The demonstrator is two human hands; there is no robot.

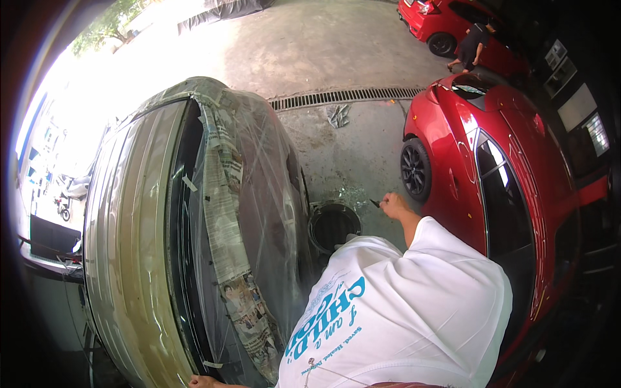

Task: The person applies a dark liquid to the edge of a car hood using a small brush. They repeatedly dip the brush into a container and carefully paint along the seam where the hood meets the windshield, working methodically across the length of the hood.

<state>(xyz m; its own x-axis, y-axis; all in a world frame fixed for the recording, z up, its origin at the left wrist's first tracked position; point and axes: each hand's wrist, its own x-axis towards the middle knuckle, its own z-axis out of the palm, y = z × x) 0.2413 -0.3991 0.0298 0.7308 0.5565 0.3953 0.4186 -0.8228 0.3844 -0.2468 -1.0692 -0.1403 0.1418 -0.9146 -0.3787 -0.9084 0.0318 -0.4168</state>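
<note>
My right hand (393, 204) is closed on a small dark, thin object (374, 203) whose kind I cannot make out. It is held out over the floor, between a round black bin (334, 226) and the front wheel of the red car (453, 168). At the lower edge, my left hand (204, 381) is against the roof edge of a beige vehicle (129, 252). Its fingers are too cut off to read. Along that vehicle's side run newspaper sheets (226, 239) taped down, with clear plastic film (275, 187) over the body.
A crumpled grey rag or paper (337, 116) lies on the floor near a long drain grate (343, 97). Farther back, a person in dark clothes (472, 46) walks beside a second red car (446, 26). A motorbike (70, 189) stands at the far left.
</note>
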